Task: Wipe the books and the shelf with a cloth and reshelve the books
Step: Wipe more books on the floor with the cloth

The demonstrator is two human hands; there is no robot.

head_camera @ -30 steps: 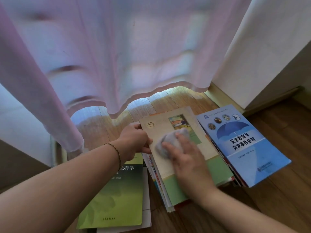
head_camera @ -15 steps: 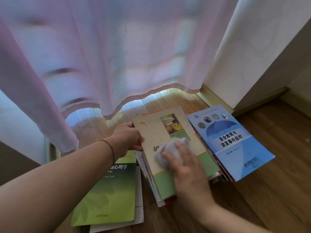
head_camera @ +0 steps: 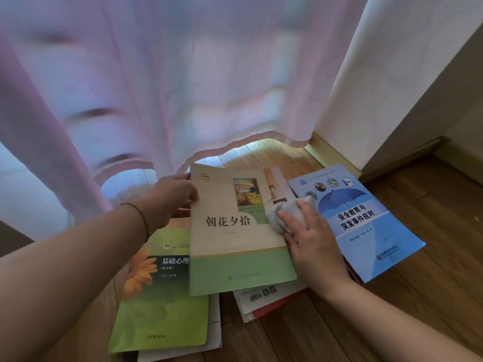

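Now the left hand [head_camera: 173, 193], in the middle left of the frame, grips the upper left edge of the beige and green book [head_camera: 235, 231]; its fingers are curled round that edge, with the thumb on the cover; a thin bracelet [head_camera: 138, 218] sits on the wrist. This book is at the centre of the frame, and it overlaps the green book with an orange flower [head_camera: 159, 299] at the lower left and a pile of books [head_camera: 261, 301] under its right part; whether it lies on them or is lifted a little, I cannot tell. The right hand [head_camera: 311, 241], just right of centre, presses a grey cloth [head_camera: 287, 212] onto the right edge of the beige cover; the fingers are bent over the cloth and hold it, close together. Just beside the cloth, to the right, lies the blue book with an umbrella [head_camera: 366, 226], tilted, on other books. All the books are on the wooden floor [head_camera: 431, 296]; a pink sheer curtain [head_camera: 156, 87] hangs over the upper half of the frame, and its hem ends near the top of the beige book; a white wall [head_camera: 392, 61] stands at the upper right.
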